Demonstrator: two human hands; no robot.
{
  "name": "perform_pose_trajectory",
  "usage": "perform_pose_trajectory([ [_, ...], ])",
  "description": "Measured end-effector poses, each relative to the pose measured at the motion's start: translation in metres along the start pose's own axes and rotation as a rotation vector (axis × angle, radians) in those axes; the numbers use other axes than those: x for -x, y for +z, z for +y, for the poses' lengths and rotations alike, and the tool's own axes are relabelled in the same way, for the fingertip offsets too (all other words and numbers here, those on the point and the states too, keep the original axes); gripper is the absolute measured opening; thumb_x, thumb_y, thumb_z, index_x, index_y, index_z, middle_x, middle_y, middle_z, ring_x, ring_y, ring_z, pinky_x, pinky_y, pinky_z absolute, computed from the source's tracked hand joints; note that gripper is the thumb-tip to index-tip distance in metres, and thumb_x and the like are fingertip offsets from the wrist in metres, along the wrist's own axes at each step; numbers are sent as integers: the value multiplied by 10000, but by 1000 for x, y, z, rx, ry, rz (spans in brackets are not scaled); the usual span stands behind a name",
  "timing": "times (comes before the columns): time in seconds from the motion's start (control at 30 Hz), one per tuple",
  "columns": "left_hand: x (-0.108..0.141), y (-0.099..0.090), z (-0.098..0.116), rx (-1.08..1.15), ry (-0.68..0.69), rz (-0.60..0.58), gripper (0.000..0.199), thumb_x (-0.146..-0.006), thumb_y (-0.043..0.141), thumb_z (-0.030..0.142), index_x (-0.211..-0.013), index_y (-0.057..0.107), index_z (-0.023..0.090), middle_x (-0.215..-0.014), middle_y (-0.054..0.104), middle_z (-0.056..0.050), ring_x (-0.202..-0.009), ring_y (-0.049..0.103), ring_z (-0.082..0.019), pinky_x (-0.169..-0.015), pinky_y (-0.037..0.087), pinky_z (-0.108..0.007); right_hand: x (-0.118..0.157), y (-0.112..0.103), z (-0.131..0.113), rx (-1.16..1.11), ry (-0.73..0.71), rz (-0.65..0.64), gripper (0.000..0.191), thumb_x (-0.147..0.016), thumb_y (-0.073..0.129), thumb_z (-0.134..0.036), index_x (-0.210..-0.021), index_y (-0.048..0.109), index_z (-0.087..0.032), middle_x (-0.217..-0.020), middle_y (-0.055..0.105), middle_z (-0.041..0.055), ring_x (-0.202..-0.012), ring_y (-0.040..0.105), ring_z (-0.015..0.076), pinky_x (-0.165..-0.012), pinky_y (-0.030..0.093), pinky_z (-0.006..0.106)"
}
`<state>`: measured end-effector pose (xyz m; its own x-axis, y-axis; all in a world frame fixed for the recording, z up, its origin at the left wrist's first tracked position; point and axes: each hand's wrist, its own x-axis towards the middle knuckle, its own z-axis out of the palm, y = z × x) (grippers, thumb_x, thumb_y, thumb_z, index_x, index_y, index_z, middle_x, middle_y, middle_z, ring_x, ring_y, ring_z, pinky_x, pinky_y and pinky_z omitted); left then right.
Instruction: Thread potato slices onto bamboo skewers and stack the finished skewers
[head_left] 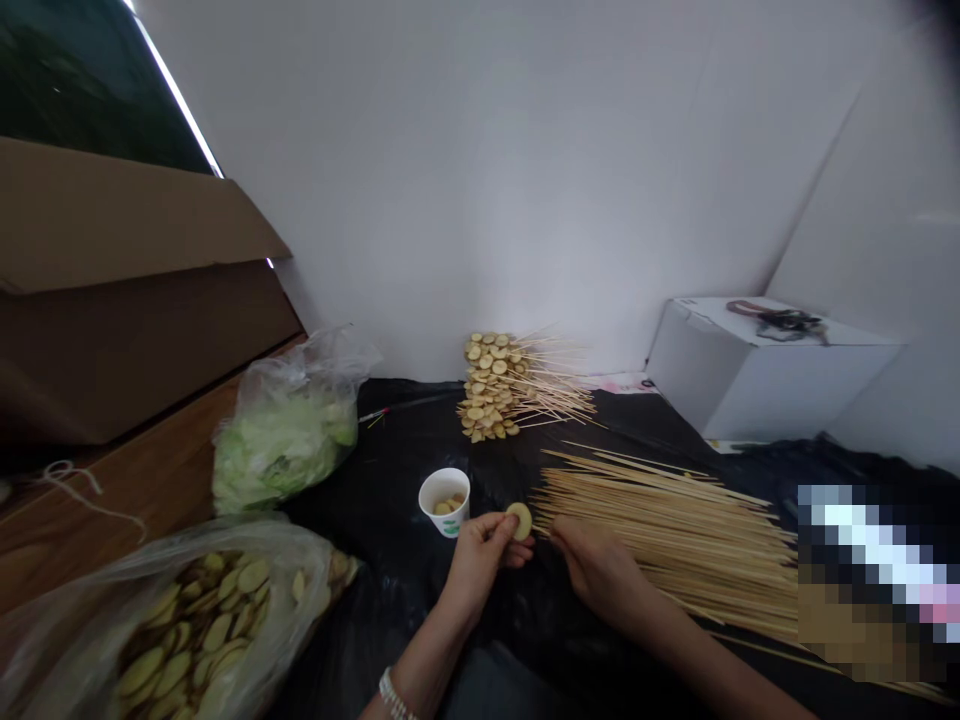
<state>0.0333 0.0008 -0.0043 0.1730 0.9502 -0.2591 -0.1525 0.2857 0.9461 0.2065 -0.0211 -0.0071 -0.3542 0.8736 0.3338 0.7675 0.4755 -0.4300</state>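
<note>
My left hand (484,555) pinches a round, pale yellow potato slice (519,521) between thumb and fingers. Just to its right, my right hand (600,570) has its fingers closed at the left ends of a wide spread of bamboo skewers (675,510). Whatever those fingertips grip is hidden. Behind my left hand stands a white paper cup (445,490) with a few slices inside. Farther back lies a stack of skewered potato slices (491,385), with the bare stick ends pointing right.
An open plastic bag of potato slices (217,620) lies front left. Behind it sits a clear bag of pale green leaves (289,430). A cardboard box (135,220) stands at far left. A white box (735,360) is back right against the wall. Black sheeting (397,440) covers the surface.
</note>
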Motion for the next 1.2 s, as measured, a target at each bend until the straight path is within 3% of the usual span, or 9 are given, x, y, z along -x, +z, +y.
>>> perform_pose_trajectory([
  [0.17, 1, 8, -4, 2, -35, -67, 517, -563, 754, 586, -707, 672, 96, -630, 696, -77, -500, 620, -117, -473, 469, -188, -3, -1, -3, -107, 4, -80, 239, -905, 344, -125, -806, 551, -189, -750, 630, 32, -689, 575, 153, -631, 355, 242],
  [0.5, -3, -5, 9, 62, 113, 62, 381, -670, 741, 487, -713, 655, 118, -666, 694, -46, -534, 606, -85, -524, 473, -165, -3, -3, 4, 69, 18, 10, 263, -944, 339, -188, -771, 536, -196, -712, 616, 27, -640, 567, 163, -588, 311, 265],
  [0.67, 0, -3, 8, 43, 107, 34, 354, -650, 768, 449, -666, 654, 115, -647, 698, -55, -513, 587, -80, -501, 446, -164, 0, 0, -1, 38, -2, 40, 266, -915, 331, -126, -753, 530, -193, -697, 613, 28, -641, 572, 158, -586, 312, 262],
  [0.83, 4, 6, 3, -27, 84, -72, 398, -613, 771, 490, -649, 672, 106, -597, 681, -59, -478, 579, -104, -464, 433, -194, 0, 6, -3, -53, -37, -5, 251, -887, 341, -82, -806, 551, -192, -749, 629, 29, -693, 572, 153, -620, 341, 251],
  [1.2, 3, 7, 4, -43, 126, -67, 389, -634, 753, 492, -654, 664, 114, -600, 678, -50, -473, 567, -97, -461, 419, -192, 1, 6, 0, -55, -53, 4, 237, -882, 357, -64, -832, 551, -192, -755, 619, 23, -687, 561, 148, -636, 360, 250],
])
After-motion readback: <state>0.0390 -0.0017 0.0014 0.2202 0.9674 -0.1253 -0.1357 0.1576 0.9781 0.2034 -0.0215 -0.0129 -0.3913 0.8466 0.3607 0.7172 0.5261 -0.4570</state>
